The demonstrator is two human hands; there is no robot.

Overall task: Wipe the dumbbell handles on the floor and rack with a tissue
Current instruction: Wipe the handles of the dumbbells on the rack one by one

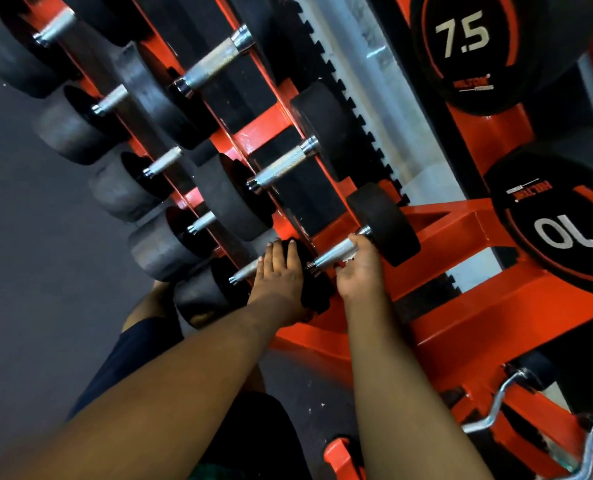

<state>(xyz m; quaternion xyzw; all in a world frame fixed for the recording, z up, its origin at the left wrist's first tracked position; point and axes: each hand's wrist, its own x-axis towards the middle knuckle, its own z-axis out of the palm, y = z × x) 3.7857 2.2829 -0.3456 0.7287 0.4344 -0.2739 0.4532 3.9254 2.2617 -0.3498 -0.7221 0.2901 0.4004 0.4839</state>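
Wiping of a rack handle appears to be in hand, its bar being gripped through a white tissue by the curled right hand while the flat, open left hand steadies the dumbbell's black end; next, a stroke along the bar is called for.
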